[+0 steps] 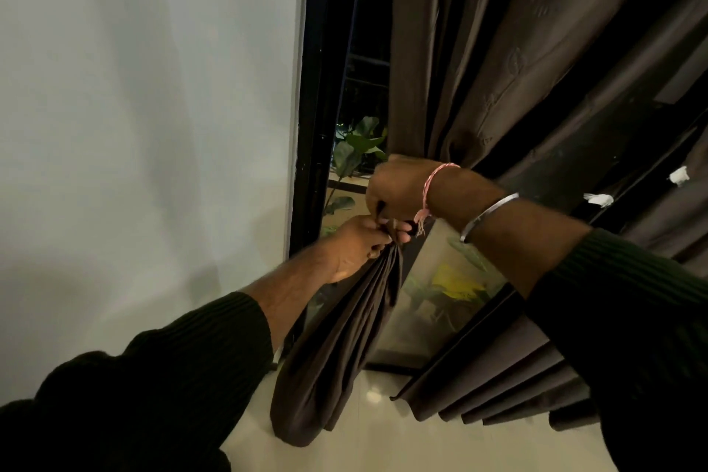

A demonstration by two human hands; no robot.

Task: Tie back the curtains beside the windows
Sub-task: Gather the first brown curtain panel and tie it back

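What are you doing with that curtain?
A person is tying back the dark brown curtain by the window. Both hands meet at the gathered part: the left hand pinches the bunched cloth from below, and the right hand grips it from above. The loose end of the curtain hangs down below the hands toward the pale floor. The fingers hide the spot, so I cannot tell whether a knot or tie is done. A leafy plant shows through the glass.
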